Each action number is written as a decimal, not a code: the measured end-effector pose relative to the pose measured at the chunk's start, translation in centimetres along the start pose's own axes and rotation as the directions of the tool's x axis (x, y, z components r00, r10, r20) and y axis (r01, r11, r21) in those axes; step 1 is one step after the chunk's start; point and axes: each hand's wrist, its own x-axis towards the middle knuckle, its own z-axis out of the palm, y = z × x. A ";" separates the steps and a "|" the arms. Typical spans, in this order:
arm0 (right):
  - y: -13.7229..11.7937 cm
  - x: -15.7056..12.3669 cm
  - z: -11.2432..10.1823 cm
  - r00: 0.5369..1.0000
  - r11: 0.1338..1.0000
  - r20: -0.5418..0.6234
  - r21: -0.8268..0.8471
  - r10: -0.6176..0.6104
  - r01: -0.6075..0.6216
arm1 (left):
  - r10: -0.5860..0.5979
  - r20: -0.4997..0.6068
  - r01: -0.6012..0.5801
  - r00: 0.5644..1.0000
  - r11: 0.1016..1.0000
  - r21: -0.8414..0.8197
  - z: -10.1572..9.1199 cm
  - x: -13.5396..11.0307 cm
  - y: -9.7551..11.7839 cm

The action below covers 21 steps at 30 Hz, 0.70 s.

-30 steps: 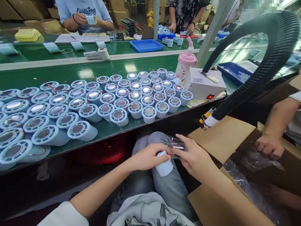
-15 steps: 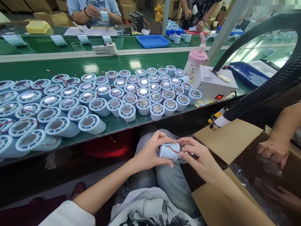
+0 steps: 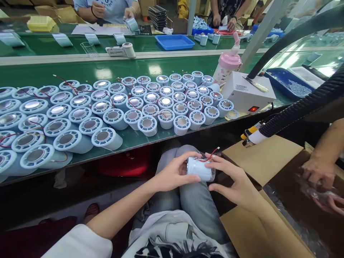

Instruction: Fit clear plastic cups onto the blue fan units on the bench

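My left hand (image 3: 177,173) grips a light-blue cylindrical housing (image 3: 197,169) above my lap, thumb below and fingers over the top. A clear cover shows at its right end, and thin red and dark wires (image 3: 213,154) stick up from its upper side, ending in a small white plug. My right hand (image 3: 228,175) has its fingertips on the housing's upper right, near the wires. Its thumb is lower, close to the clear end. Many similar housings (image 3: 147,123) stand in rows on the green bench, round metal discs facing up.
A grey-white box (image 3: 247,93) with a lit red switch stands beside a pink-lidded bottle (image 3: 227,66). A black flexible hose (image 3: 292,111) hangs at right, above an open carton (image 3: 263,157). A co-worker's hands (image 3: 319,173) handle clear plastic inside it. Others work across the bench.
The housing has turned in my hands; its wires now point up instead of lying along its side. My right fingers have shifted from the clear end onto its top, with the thumb spread lower.
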 end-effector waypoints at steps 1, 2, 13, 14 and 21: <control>0.1 -0.3 0.0 0.999 0.996 -0.007 -0.086 -0.039 0.038 | -0.013 0.000 0.013 1.000 0.998 -0.057 0.1 -0.1 -0.1; 0.1 -0.5 -0.1 0.998 0.989 -0.011 -0.135 -0.065 0.063 | -0.024 0.020 0.025 1.000 0.995 -0.096 0.2 -0.2 -0.1; -1.5 -0.8 -0.4 0.995 0.983 0.041 0.157 0.093 -0.098 | 0.107 0.139 -0.133 0.984 0.972 0.194 0.0 -1.2 1.8; -1.7 -0.8 -0.4 0.993 0.977 0.050 0.180 0.109 -0.117 | 0.115 0.141 -0.144 0.983 0.966 0.214 0.0 -1.3 1.8; -1.9 -1.0 -0.6 0.972 0.912 0.121 0.337 0.204 -0.233 | 0.175 0.171 -0.220 0.970 0.928 0.300 0.0 -1.5 1.9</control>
